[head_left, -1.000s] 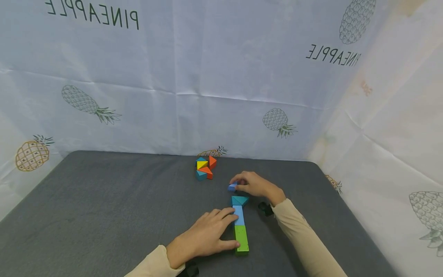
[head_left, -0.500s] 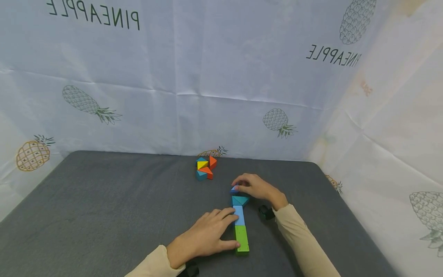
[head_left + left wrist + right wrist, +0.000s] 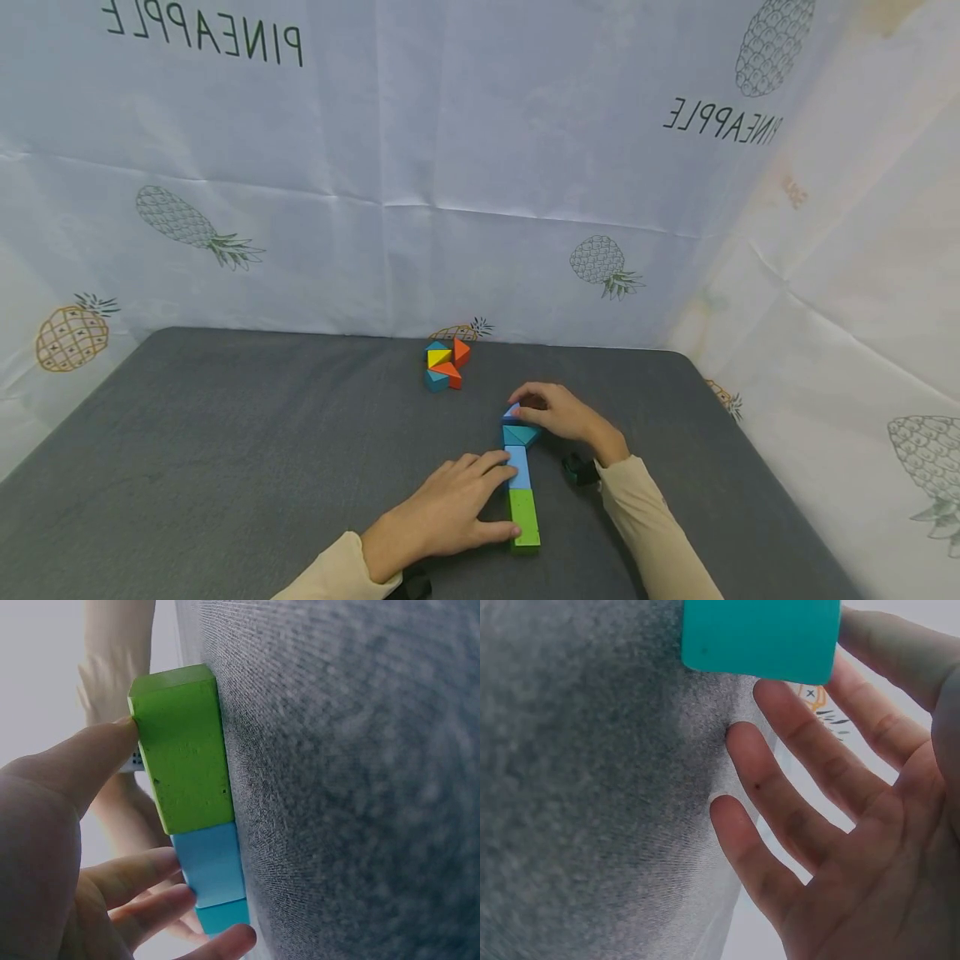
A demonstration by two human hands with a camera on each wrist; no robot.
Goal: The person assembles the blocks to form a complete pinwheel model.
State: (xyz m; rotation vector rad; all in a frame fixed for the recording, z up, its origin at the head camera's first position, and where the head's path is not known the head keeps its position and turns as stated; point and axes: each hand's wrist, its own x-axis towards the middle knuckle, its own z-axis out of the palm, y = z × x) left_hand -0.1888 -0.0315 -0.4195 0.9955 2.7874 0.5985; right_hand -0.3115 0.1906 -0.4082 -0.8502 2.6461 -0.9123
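In the head view, the left hand [image 3: 453,500], lower centre of the frame, lies with its fingers extended and spread, clasping nothing. Its fingertips touch the left side of a light blue rectangular block [image 3: 517,467], and its thumb touches a green rectangular block [image 3: 523,515] at the lower end of the row. The left wrist view shows the same contacts (the green block's top edge sits right at the thumb tip).

The right hand [image 3: 558,410], right of centre, pinches a blue triangular block [image 3: 510,412] between thumb and fingers, at the upper end of the row. Just below that block in the frame is a teal triangular shape [image 3: 521,436]; whether it is one piece or two, or touches the pinched block, I cannot tell. It adjoins the light blue block, which in turn meets the green one end to end.

At upper centre of the dark grey tabletop [image 3: 300,433], a small cluster holds a yellow triangular block [image 3: 438,358], two orange triangular blocks [image 3: 461,352] and darker blue blocks [image 3: 437,380]. Behind, a pale cloth [image 3: 480,125] printed with pineapples fills the upper frame.
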